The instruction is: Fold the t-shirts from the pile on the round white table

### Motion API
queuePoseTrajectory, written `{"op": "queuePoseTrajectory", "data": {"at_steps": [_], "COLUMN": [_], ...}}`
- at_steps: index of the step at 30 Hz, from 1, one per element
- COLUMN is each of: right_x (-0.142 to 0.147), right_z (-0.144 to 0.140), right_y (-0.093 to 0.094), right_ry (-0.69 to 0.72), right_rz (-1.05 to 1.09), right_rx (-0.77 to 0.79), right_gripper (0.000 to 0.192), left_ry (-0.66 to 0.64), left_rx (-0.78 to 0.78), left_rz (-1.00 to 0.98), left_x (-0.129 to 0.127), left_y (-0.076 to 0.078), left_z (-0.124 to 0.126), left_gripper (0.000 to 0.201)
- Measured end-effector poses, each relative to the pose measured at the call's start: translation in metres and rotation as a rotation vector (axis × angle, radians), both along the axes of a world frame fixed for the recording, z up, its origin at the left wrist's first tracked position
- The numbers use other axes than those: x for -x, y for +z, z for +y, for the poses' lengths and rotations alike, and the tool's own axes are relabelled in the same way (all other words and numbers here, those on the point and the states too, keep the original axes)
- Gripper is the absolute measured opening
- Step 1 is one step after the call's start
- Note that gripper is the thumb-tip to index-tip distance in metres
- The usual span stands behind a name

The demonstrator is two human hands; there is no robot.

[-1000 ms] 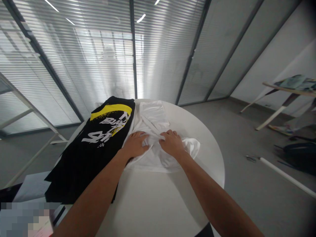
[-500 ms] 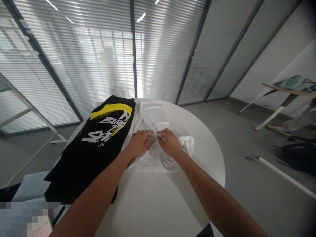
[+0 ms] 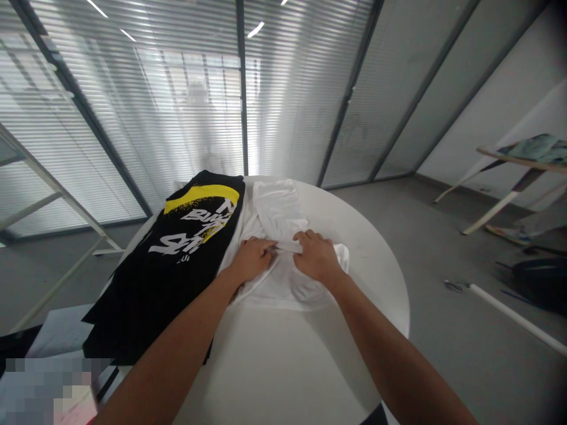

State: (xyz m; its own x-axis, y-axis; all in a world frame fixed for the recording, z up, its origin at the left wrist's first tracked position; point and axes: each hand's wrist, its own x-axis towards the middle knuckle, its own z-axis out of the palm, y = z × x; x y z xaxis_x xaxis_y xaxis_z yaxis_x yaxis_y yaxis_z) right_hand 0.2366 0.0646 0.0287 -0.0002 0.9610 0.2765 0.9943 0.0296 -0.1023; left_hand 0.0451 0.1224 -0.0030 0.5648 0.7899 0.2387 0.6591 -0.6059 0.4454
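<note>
A thin, shiny white garment (image 3: 283,206) lies crumpled on a round white table (image 3: 274,360); its exact kind cannot be made out. My left hand (image 3: 253,260) pinches a fold of it between thumb and fingers. A short way to the right, my right hand (image 3: 316,255) is closed on the same fold, so a narrow strip of cloth runs between the two. Part of the cloth is hidden under my hands. Just left of it lies a black T-shirt (image 3: 146,295) with yellow and white print, laid out flat and partly behind my left forearm.
A white metal frame (image 3: 66,195) stands at the left. Papers (image 3: 59,330) lie beside the table at lower left. At the right are another table (image 3: 522,160) with cloth on it, a white pole (image 3: 514,316) and a dark bag (image 3: 540,283) on the floor. Glass partitions with blinds close off the back.
My right hand has moved a little to the right, away from my left hand. The strip of white cloth between them is longer. The black T-shirt lies as before.
</note>
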Motion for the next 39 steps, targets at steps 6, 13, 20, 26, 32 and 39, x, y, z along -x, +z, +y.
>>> {"op": "queuePoseTrajectory", "data": {"at_steps": [6, 13, 20, 26, 32, 39], "right_x": [-0.004, 0.007, 0.008, -0.001, -0.011, -0.004], "right_z": [0.003, 0.004, 0.003, 0.002, 0.009, 0.005], "right_y": [-0.004, -0.005, -0.002, 0.001, 0.001, 0.003], "right_ry": [-0.047, 0.174, 0.282, -0.005, -0.053, 0.316], "right_rz": [-0.008, 0.194, 0.284, 0.080, 0.251, 0.937], "right_rx": [0.010, -0.110, -0.119, -0.023, -0.087, -0.057], "right_gripper": [0.022, 0.017, 0.025, 0.051, 0.030, 0.022], "left_ry": [0.017, -0.052, -0.022, 0.196, 0.268, 0.116], "left_rx": [-0.007, 0.026, -0.012, -0.052, -0.047, -0.082], "left_rz": [-0.035, -0.106, -0.310, -0.252, -0.185, -0.302], "left_x": [0.000, -0.002, -0.002, 0.004, 0.005, 0.001], "left_y": [0.001, 0.005, 0.002, 0.008, 0.000, -0.008], "left_z": [0.000, -0.004, -0.003, 0.001, 0.008, 0.012], "left_gripper": [0.042, 0.045, 0.040, 0.046, 0.050, 0.053]}}
